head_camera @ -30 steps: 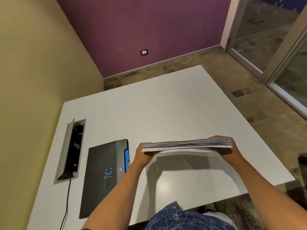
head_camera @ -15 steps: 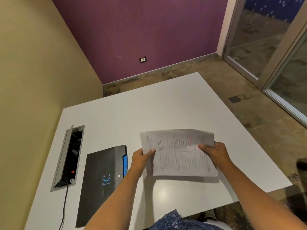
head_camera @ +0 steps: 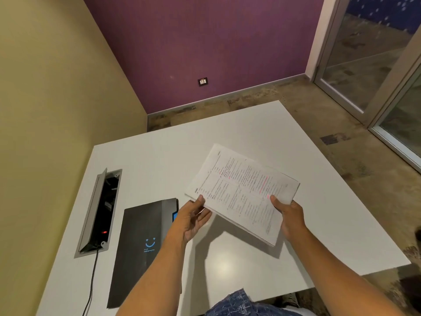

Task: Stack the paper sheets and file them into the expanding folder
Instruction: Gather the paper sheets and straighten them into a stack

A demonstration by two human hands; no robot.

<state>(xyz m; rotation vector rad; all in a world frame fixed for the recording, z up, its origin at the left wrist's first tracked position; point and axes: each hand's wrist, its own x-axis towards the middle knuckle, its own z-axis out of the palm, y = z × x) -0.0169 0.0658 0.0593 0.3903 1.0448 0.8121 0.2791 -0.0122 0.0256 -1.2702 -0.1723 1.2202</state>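
The stack of paper (head_camera: 241,192) is held above the table (head_camera: 250,133), printed face up and tilted. The left hand (head_camera: 193,218) pinches its 8 o'clock corner; the right hand (head_camera: 289,216) pinches its 4 o'clock edge. The folder (head_camera: 141,247) lies flat at 8 o'clock, shut.

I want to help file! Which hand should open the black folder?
Probably the left hand: it is right beside the black folder, while the right hand grips the paper stack farther away.
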